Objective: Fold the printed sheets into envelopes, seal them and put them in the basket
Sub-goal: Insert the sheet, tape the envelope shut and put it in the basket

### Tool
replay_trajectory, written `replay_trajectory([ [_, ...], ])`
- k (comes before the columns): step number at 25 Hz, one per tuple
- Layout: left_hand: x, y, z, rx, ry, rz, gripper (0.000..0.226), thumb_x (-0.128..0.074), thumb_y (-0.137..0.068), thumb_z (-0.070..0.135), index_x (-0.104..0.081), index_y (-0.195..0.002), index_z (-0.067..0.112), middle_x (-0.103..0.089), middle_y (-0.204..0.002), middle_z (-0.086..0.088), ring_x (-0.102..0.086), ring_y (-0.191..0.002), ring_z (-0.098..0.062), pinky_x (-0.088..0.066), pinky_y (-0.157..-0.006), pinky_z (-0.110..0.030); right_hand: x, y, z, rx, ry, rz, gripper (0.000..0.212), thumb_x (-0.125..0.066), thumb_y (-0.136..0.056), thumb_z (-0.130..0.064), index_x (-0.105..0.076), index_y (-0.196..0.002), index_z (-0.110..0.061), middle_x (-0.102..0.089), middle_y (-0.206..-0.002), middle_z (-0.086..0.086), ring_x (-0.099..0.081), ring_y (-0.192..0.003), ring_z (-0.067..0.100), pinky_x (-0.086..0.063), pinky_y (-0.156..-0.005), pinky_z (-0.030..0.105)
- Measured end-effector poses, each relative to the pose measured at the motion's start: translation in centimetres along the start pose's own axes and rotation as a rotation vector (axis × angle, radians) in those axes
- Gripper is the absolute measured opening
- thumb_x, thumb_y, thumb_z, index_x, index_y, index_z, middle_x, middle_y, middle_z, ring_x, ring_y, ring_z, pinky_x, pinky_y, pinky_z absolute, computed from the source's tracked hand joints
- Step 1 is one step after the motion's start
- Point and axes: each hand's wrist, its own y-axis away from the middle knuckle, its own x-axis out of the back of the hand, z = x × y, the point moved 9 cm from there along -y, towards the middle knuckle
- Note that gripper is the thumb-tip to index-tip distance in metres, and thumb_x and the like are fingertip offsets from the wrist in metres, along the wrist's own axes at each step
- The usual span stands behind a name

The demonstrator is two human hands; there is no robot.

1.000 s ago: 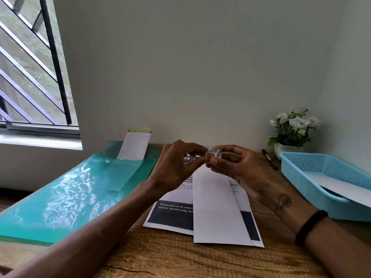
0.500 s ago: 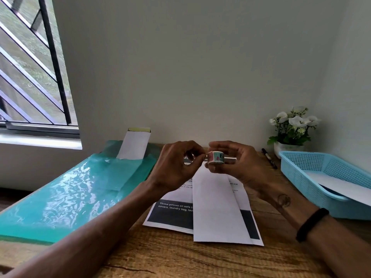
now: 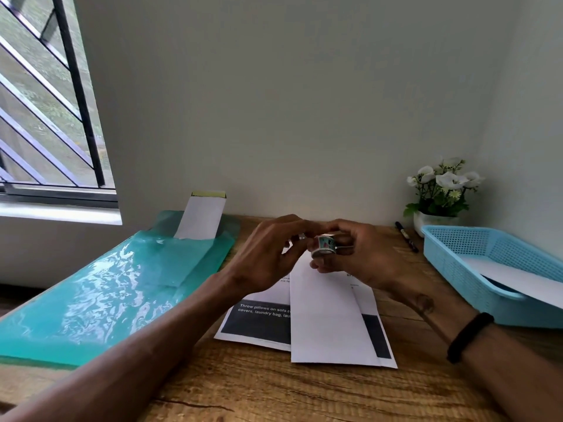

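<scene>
- A green plastic folder lies at the left of the wooden bench, with a white envelope standing out of its far end against the wall.
- Your left hand is raised over the papers, its fingertips curled in toward the tape roll; whether that grip is closed on the tape's loose end cannot be told.
- Your right hand has its grip clamped on a small patterned tape roll, held above the bench just beside the left fingertips.
- Below both hands, a folded white envelope lies on top of a printed sheet with a dark band, mid-bench.
- A black pen lies near the wall beside a white pot of flowers.
- The blue basket sits at the far right, with a white sheet or envelope inside it.
</scene>
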Motion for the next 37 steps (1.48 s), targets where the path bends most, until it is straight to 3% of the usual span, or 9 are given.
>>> replay_trajectory([
  [2, 0.1, -0.1, -0.1, 0.008, 0.012, 0.011, 0.026, -0.068, -0.102, 0.023, -0.075, -0.126, 0.025, -0.076, -0.103, 0.009, -0.07, -0.085, -0.008, -0.058, -0.072, -0.034, -0.3, -0.1, 0.9, -0.074, -0.147, -0.021, 0.049, -0.086, -0.079, -0.005, -0.063, -0.118, -0.022, -0.081, -0.105, 0.007, -0.08, -0.091, 0.028, -0.065, -0.073, 0.033],
  [5, 0.4, -0.1, -0.6, 0.059, 0.016, 0.038, 0.021, -0.073, -0.099, 0.026, -0.078, -0.119, 0.023, -0.079, -0.101, 0.01, -0.072, -0.082, -0.007, -0.06, -0.071, -0.031, 0.0, 0.0, 1.3, -0.107, -0.22, 0.01, 0.044, -0.086, -0.078, -0.001, -0.065, -0.114, -0.015, -0.079, -0.109, 0.016, -0.079, -0.092, 0.037, -0.066, -0.077, 0.043],
  [13, 0.8, 0.0, 0.2, 0.057, -0.007, 0.088, 0.013, -0.077, -0.095, 0.03, -0.079, -0.103, 0.02, -0.076, -0.087, 0.011, -0.069, -0.073, -0.009, -0.059, -0.066, -0.032, 1.0, 0.6, 0.9, -0.172, -0.27, 0.115, 0.037, -0.089, -0.061, -0.024, -0.08, -0.096, -0.014, -0.081, -0.095, 0.017, -0.079, -0.083, 0.038, -0.066, -0.065, 0.033],
  [18, 0.6, 0.1, 0.9, 0.058, -0.035, 0.083, 0.009, -0.073, -0.097, 0.024, -0.071, -0.097, 0.015, -0.071, -0.085, 0.008, -0.065, -0.069, -0.012, -0.056, -0.063, -0.033, 1.5, 0.7, 0.3, -0.174, -0.085, 0.155, 0.011, -0.084, -0.083, -0.018, -0.08, -0.091, -0.024, -0.082, -0.083, 0.002, -0.08, -0.074, 0.024, -0.062, -0.057, 0.027],
  [23, 0.3, 0.1, 0.5, 0.142, 0.051, 0.066, 0.011, -0.066, -0.103, 0.023, -0.064, -0.1, 0.012, -0.064, -0.082, 0.011, -0.066, -0.061, -0.019, -0.053, -0.058, -0.037, 2.3, 0.9, 0.7, -0.239, 0.078, 0.241, 0.007, -0.082, -0.086, -0.026, -0.076, -0.089, -0.026, -0.076, -0.066, -0.007, -0.075, -0.058, 0.01, -0.056, -0.048, 0.019],
  [27, -0.2, 0.3, 0.2, 0.186, 0.107, 0.059, 0.012, -0.062, -0.105, 0.023, -0.063, -0.104, 0.011, -0.064, -0.077, 0.009, -0.067, -0.059, -0.011, -0.045, -0.051, -0.017, 3.0, 1.3, 1.2, -0.313, 0.057, 0.305, 0.019, -0.084, -0.085, -0.025, -0.075, -0.096, -0.012, -0.076, -0.063, 0.0, -0.073, -0.052, 0.012, -0.056, -0.045, 0.021],
  [29, -0.4, 0.4, -0.3, 0.225, 0.148, 0.054, 0.013, -0.062, -0.105, 0.024, -0.063, -0.105, 0.011, -0.066, -0.082, 0.007, -0.069, -0.062, -0.011, -0.046, -0.053, -0.014, 3.2, 1.4, 1.3, -0.335, 0.045, 0.323, 0.022, -0.084, -0.085, -0.024, -0.075, -0.096, -0.007, -0.077, -0.064, 0.004, -0.072, -0.05, 0.013, -0.056, -0.045, 0.023],
  [34, -0.4, 0.6, -2.7, 0.401, 0.297, 0.124, 0.016, -0.065, -0.103, 0.03, -0.065, -0.103, 0.015, -0.071, -0.086, 0.006, -0.071, -0.064, -0.012, -0.055, -0.059, -0.025, 4.3, 1.4, 2.7, -0.404, 0.142, 0.383, 0.016, -0.078, -0.09, -0.02, -0.068, -0.097, -0.01, -0.077, -0.064, 0.007, -0.066, -0.045, 0.011, -0.054, -0.042, 0.023],
  [37, -0.3, 1.4, -5.0, 0.62, 0.498, 0.203, 0.022, -0.076, -0.094, 0.039, -0.073, -0.096, 0.018, -0.075, -0.085, 0.001, -0.071, -0.066, -0.013, -0.056, -0.065, -0.028, 7.8, 1.4, 2.6, -0.396, 0.429, 0.48, 0.018, -0.081, -0.084, -0.025, -0.065, -0.09, -0.018, -0.073, -0.078, 0.002, -0.066, -0.065, 0.012, -0.053, -0.055, 0.027],
])
